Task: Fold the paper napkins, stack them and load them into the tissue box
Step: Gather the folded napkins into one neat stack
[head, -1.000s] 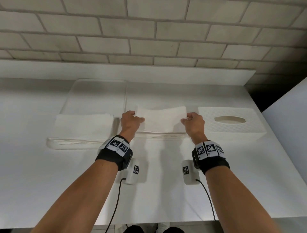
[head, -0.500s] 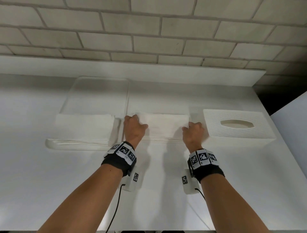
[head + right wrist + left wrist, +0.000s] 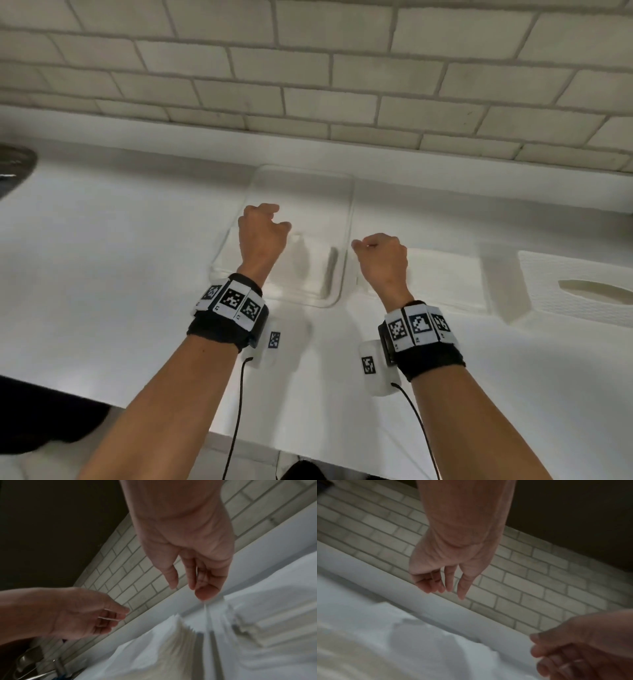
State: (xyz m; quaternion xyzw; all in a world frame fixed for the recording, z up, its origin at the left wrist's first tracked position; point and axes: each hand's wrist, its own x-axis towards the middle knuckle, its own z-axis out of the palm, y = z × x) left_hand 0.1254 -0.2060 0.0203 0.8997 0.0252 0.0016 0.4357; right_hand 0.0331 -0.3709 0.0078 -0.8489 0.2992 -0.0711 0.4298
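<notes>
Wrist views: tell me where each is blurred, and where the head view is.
Left wrist: napkins smeared, left hand fairly sharp. Right wrist: napkin stack streaked by motion, right hand clearer. Head: tray edge softly blurred, hand shadows falling on it; brick wall lines bowed by the wide lens.

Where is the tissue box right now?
In the head view the tissue box sits at the far right of the white counter, just right of the folded napkin stack and beyond the right hand.
</notes>
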